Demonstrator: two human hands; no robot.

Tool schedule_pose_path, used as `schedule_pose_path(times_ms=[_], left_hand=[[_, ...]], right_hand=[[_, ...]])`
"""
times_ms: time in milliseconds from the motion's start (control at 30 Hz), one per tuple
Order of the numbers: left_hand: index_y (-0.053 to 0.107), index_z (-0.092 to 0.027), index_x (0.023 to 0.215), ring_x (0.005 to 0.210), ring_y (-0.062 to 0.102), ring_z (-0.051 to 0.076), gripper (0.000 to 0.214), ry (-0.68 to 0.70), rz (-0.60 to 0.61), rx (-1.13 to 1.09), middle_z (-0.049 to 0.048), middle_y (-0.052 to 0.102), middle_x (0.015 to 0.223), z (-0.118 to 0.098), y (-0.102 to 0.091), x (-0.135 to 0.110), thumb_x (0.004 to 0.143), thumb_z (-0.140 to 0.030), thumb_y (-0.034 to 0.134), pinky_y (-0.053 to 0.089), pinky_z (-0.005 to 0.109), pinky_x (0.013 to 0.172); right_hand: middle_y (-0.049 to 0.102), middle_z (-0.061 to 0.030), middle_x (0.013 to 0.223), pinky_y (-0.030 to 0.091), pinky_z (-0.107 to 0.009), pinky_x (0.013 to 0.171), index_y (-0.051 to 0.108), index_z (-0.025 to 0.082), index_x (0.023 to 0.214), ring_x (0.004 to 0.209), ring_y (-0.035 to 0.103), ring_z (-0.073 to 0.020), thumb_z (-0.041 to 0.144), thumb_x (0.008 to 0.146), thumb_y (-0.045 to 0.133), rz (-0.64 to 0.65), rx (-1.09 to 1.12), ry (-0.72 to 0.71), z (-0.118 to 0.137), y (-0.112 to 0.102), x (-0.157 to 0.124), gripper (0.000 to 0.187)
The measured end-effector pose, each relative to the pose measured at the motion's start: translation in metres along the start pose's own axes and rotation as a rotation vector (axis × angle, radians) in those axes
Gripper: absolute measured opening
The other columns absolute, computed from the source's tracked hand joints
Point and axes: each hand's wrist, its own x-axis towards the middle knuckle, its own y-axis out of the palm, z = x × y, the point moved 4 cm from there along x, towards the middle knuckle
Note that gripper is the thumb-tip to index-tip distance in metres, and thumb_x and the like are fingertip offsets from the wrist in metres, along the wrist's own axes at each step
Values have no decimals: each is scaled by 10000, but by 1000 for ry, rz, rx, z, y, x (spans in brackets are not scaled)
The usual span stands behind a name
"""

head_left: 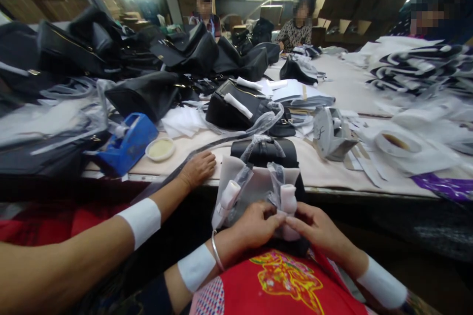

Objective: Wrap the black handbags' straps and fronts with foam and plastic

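A small black bag [264, 152] leans at the table's front edge, its front covered by a pale foam sheet [236, 170]. Clear plastic film covers its handle and two straps. White foam wrap [288, 199] surrounds the right strap, and a second white foam roll [229, 194] is on the left one. My left hand [260, 224], with a bangle at the wrist, pinches the lower end of the right foam wrap. From the other side, my right hand [314, 226] has thumb and fingers closed on the same wrap. The fingertips nearly meet; what lies beneath them is hidden.
A co-worker's hand [199, 167] rests on the table at my left. Nearby are a blue tape dispenser [127, 142], a round dish [160, 149], a grey tape dispenser [332, 133] and a tape roll [397, 143]. Black bags [236, 103] pile up behind; several people sit further back.
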Motion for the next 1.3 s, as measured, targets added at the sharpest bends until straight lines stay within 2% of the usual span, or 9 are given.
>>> schedule_pose_path(times_ms=[267,533,633,733,833,900,1000,1133,1300], left_hand=[[709,-156,942,831,671,216,222,-94,2,-171,69,698,904,12,-16,-14,830,-333,634,548,282,649],[584,-161,1074,927,722,238,267,-170,-137,-374,124,696,1104,16,-9,-12,858,-311,628,577,295,670],[615,-157,1068,899,721,221,219,-43,-154,-233,121,710,1071,10,-9,-16,885,-277,607,587,316,726],[632,-166,1070,875,698,207,179,294,-276,131,110,700,1021,-6,-21,-30,900,-198,585,582,344,798],[610,-196,1166,991,657,234,309,645,-571,526,110,672,1075,-23,-40,-55,866,-124,629,557,384,900],[580,-200,1228,1059,629,258,417,696,-804,674,118,646,1119,-24,-55,-69,832,-134,693,542,416,942],[564,-154,1250,1080,615,293,495,541,-1012,716,159,610,1166,-12,-77,-76,809,-266,759,555,439,905],[615,-148,1160,952,669,252,346,222,-826,512,137,680,1080,15,-94,-59,913,-390,624,564,386,841],[639,-148,1134,855,710,223,381,75,-637,84,91,747,966,33,-99,-36,991,-453,461,564,328,774]], right_hand=[[740,-74,890,521,-322,703,727,127,910,811,657,-239,512,831,680,-106,-3,19,-7,0,-1,396],[726,-77,973,527,-318,741,688,164,1123,845,656,-228,486,844,678,-305,-124,-62,-2,-5,-8,427],[729,-56,921,524,-302,704,672,178,1122,791,651,-213,497,829,696,-322,-129,-52,2,-3,-2,434],[727,-52,851,518,-289,670,675,163,1021,752,647,-202,527,840,661,-249,57,-11,-4,3,11,407],[730,-63,862,522,-292,678,660,139,1042,747,659,-199,560,840,647,-139,290,36,-12,8,19,467],[728,-63,862,517,-296,671,651,139,1069,730,657,-197,586,850,625,-120,299,47,-14,9,20,498],[696,-48,753,461,-285,595,653,170,941,657,618,-193,621,867,581,-237,-31,16,-9,3,15,462],[603,-43,623,343,-302,542,568,212,701,559,532,-178,647,884,539,-420,-631,-49,1,-6,5,473],[664,-64,761,431,-323,623,635,206,877,682,611,-221,631,889,529,-471,-647,12,-2,-10,0,438]])
